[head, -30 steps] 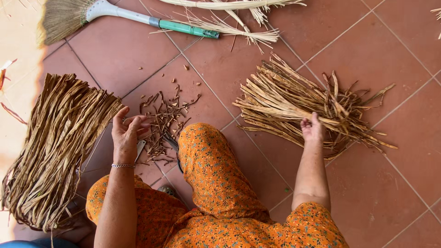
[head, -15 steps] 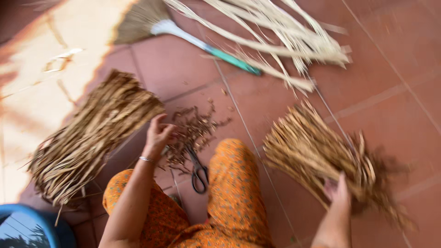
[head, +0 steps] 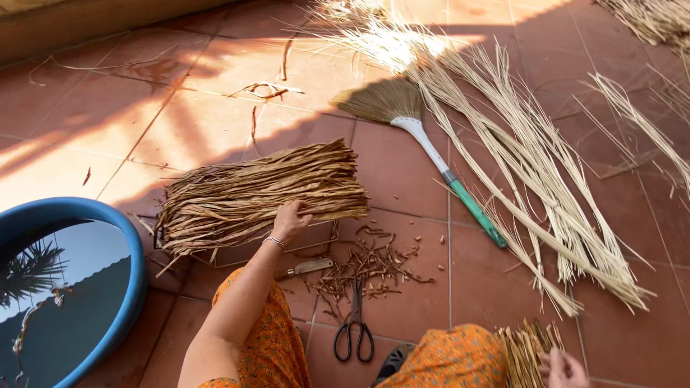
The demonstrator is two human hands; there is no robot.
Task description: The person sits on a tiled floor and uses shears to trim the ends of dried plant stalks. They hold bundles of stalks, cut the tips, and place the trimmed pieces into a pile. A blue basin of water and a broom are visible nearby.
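On the red tiled floor (head: 402,172), the left hand (head: 290,221) is resting on the near edge of a stack of dried brown strips (head: 259,195), fingers curled over it. Low at the frame's right edge, the right hand (head: 564,368) is closing on a smaller bundle of strips (head: 523,350). Scissors (head: 355,327) and a knife (head: 305,268) are lying between them, beside a blue basin (head: 108,237).

No packages, labels, signs or screens are to be seen in the head view; nothing printed or wrapped is shown on the tiled floor.
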